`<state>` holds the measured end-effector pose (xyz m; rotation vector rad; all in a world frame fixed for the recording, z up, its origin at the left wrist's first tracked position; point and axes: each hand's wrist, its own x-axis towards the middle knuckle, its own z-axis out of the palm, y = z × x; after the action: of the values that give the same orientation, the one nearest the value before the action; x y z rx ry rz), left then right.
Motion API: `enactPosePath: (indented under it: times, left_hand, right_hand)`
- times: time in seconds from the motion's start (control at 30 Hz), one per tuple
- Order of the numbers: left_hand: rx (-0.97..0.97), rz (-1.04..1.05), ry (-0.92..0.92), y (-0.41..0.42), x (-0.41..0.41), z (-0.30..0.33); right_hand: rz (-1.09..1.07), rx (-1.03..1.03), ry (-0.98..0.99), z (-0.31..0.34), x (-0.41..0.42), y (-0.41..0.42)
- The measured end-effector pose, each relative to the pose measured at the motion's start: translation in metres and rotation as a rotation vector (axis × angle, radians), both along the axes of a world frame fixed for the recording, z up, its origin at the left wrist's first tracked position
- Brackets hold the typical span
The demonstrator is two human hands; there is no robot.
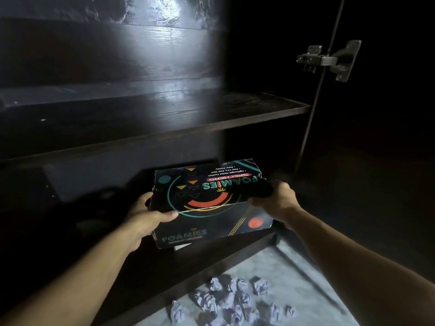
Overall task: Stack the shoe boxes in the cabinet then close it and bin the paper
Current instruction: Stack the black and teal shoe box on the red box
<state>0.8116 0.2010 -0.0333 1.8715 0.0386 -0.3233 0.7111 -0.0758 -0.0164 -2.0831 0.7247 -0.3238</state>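
A person holds a dark shoe box (207,203) with both hands at the mouth of the cabinet's bottom compartment. The left hand (146,217) grips the box's left end, thumb lying along the lid's front edge and the other fingers (144,198) wrapped round the side. The right hand (275,201) clamps the right end, its fingers curled over the lid corner. Holding it at both ends likely keeps the lid shut and the box level as it goes in.

A pale edge (182,246) shows under the box's front, perhaps another box below it, so the box may be going on top of a stack; the dark makes this hard to tell.

The shelf (211,118) above is bare and leaves room over the box. The cabinet door (388,161) stands open to the right, with a metal hinge (329,60) visible. Crumpled paper balls (235,302) lie scattered on the pale floor (301,267) just in front of the cabinet, not yet binned. They sit near the door's likely sweep and underfoot, so they could get in the way at closing.
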Motion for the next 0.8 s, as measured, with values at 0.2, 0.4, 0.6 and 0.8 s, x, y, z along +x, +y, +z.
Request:
enactPosePath:
  times: [0.2,0.4,0.6,0.8]
  left_hand:
    - [0.081,0.083,-0.141,-0.018,0.02,-0.011]
    - [0.32,0.164,-0.416,-0.041,0.024,-0.01]
    - [0.375,0.078,-0.476,-0.044,0.041,-0.016]
    - [0.383,0.068,-0.483,-0.044,0.053,-0.02]
  right_hand:
    - [-0.145,-0.366,0.0,-0.015,0.039,0.015]
    - [0.101,-0.67,0.005,-0.028,0.063,0.042]
    - [0.218,-0.621,0.226,-0.024,0.076,0.034]
    - [0.276,-0.622,0.307,-0.023,0.082,0.031]
